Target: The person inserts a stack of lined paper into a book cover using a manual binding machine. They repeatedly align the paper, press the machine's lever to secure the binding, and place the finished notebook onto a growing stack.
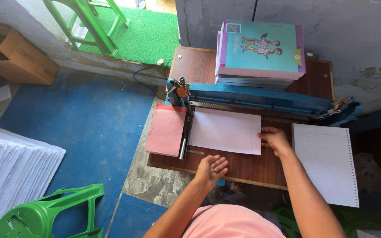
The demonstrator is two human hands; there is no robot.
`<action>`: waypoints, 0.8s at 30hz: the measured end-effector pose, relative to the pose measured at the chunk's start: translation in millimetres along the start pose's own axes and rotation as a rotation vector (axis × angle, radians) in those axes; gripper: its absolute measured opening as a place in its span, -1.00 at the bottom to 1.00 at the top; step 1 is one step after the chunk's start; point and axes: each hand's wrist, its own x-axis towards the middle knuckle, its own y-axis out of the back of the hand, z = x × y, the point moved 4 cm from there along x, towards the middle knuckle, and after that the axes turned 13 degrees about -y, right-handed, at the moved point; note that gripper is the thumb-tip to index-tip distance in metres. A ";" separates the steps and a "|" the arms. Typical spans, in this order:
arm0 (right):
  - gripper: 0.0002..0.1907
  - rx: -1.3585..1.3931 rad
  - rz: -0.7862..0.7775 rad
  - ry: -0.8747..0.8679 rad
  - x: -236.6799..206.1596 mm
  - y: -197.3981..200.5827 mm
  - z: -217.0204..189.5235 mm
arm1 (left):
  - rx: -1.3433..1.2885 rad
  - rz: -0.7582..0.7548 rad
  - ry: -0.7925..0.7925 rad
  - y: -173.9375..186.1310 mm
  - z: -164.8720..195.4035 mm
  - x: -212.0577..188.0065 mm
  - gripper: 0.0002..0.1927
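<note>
A sheet stack of lined white paper (225, 130) lies on a small brown wooden table (252, 169), its top edge under the blue bar of a punching machine (265, 100). My right hand (275, 140) rests on the paper's right edge, fingers curled against it. My left hand (211, 169) hovers palm-up near the table's front edge, fingers apart and holding nothing. A pink pad (166, 129) lies left of the machine's lever.
A stack of books with teal and purple covers (261, 50) sits at the table's back. Punched lined paper (327, 163) lies to the right. White paper piles (14, 172), green plastic stools (54, 211) and a cardboard box (18, 57) stand on the blue floor.
</note>
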 end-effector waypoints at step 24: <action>-0.66 0.489 -0.225 -0.204 -23.3 49.6 74.6 | 2.012 -0.527 -1.520 -77.0 13.0 -30.1 -0.51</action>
